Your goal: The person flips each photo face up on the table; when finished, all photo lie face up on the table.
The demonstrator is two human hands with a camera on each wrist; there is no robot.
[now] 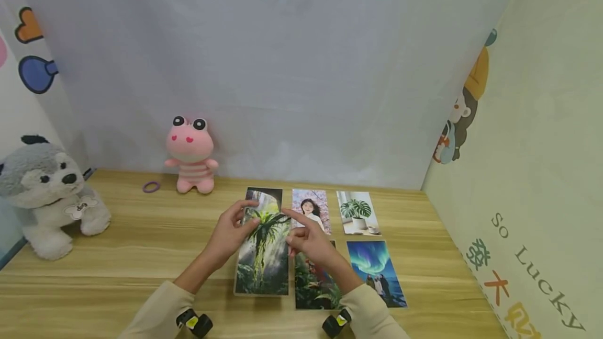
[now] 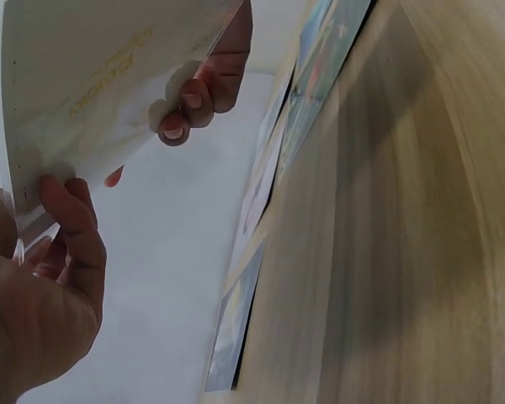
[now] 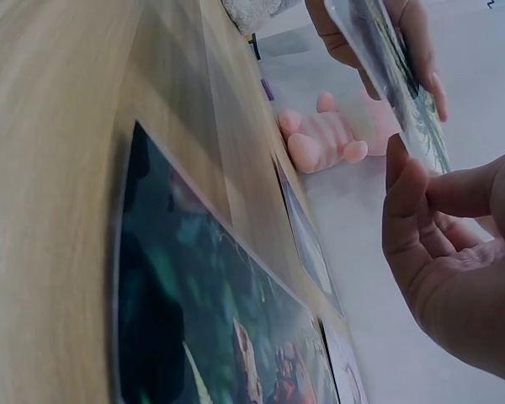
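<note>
A photo print of a hanging green fern (image 1: 261, 255) is held up off the table, its white back (image 2: 84, 93) with faint yellow lettering showing in the left wrist view. My left hand (image 1: 232, 230) pinches its left edge, thumb on the picture side and fingers behind. On the opposite edge, my right hand (image 1: 311, 238) pinches the print between thumb and fingers, the index finger stretched along the front. Behind the held print lies another photo (image 1: 275, 193), mostly hidden. Under my right hand is a photo of dark green foliage with something red (image 1: 313, 292), partly covered.
Right of the hands lie a portrait photo (image 1: 322, 200), a potted plant photo (image 1: 359, 213) and an aurora photo (image 1: 372, 260). A pink plush toy (image 1: 190, 150), a purple ring (image 1: 151, 187) and a grey-white plush dog (image 1: 52, 192) are on the left. Walls border the wooden table (image 1: 155, 234).
</note>
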